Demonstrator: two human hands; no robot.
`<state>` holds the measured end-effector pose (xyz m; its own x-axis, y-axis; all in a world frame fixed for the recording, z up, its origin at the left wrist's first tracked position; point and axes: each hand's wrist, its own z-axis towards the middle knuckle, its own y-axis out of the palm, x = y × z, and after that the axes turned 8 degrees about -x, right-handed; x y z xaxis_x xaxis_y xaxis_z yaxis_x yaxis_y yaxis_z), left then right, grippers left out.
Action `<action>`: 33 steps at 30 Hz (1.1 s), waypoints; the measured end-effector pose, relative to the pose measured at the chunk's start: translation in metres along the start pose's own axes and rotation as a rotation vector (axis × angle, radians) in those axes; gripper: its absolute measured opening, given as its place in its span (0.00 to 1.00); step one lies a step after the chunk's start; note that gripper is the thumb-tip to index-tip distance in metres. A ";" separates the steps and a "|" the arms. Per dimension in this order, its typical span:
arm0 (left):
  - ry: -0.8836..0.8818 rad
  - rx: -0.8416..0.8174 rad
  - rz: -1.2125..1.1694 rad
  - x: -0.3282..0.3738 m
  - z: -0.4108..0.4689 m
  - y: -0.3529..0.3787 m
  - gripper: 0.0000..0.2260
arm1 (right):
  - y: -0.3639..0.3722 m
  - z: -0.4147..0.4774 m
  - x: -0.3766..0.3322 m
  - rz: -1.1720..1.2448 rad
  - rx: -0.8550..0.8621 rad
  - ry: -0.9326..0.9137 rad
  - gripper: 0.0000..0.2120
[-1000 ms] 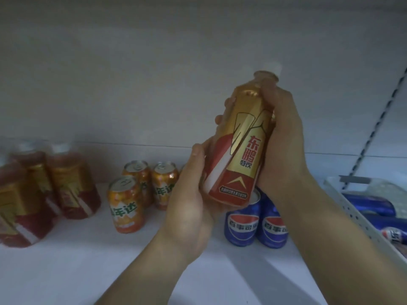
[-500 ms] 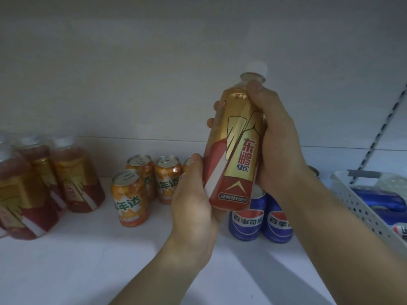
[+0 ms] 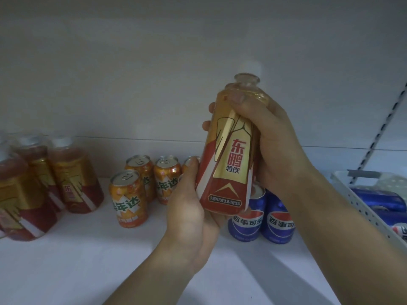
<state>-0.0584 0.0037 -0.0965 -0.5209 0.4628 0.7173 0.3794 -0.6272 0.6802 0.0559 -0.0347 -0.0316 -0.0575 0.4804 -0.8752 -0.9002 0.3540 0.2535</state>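
Gold-and-red bottle (image 3: 229, 164): held above the white shelf (image 3: 66, 260), centre, nearer upright than a second ago, neck leaning slightly right.
Left hand (image 3: 189, 216): cups the base, thumb on the label's left edge.
Right hand (image 3: 275, 142): fingers wrapped round the shoulder.
Left side: matching bottles (image 3: 74, 179), then orange cans (image 3: 130, 199), some hidden behind the left hand.
Right side: blue cans (image 3: 278, 219) just under the base; white basket (image 3: 361, 205).

Your head camera, wide-angle: faces 12 o'clock into shelf (image 3: 66, 271), tilted slightly down. Close: held bottle (image 3: 226, 172) fills centre. Basket (image 3: 363, 208) at 3 o'clock edge.
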 end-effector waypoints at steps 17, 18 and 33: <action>0.175 -0.050 0.445 -0.001 -0.005 0.005 0.15 | -0.005 0.002 0.006 -0.015 -0.001 0.023 0.21; 0.170 -0.020 0.442 -0.001 -0.004 0.003 0.15 | -0.005 0.002 0.006 -0.023 -0.004 0.023 0.19; -0.037 -0.160 0.370 0.001 0.001 -0.008 0.21 | -0.005 -0.003 -0.006 -0.076 0.030 0.043 0.15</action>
<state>-0.0615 0.0096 -0.1013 -0.3425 0.2078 0.9162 0.4111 -0.8438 0.3450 0.0599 -0.0418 -0.0289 -0.0089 0.4168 -0.9090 -0.8894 0.4122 0.1977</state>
